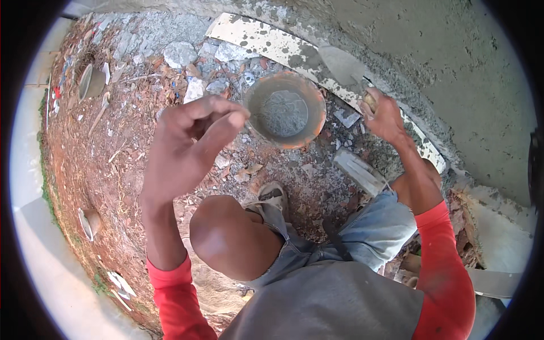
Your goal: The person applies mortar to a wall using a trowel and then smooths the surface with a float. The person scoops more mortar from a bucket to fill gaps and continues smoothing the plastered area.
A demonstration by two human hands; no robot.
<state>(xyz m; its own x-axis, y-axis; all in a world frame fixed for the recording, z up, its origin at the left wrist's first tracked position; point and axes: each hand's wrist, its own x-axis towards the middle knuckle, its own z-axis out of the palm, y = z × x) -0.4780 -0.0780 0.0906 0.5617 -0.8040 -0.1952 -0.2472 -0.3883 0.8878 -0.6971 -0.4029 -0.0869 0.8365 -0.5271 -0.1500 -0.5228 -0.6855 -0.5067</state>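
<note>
A grey-caked rectangular tool (359, 171) is lying on littered ground (129, 148) spreading leftward. A mortar-spattered cream board (262, 41) is edging the grey wall (419, 73). An orange-rimmed bucket (317, 117) is holding grey mortar (284, 113). The right hand (385, 115) is gripping a leaf-shaped grey trowel (341, 64) over the board; the left hand (190, 133) is hanging half-curled, its hold unclear.

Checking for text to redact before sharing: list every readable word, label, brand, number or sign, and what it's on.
None: no text can be read anywhere in the head view.
Trowel in the right hand, bucket, spattered board: no lettering seen.
Litter scraps at far left: too small and blurred to tell if they bear print.
</note>
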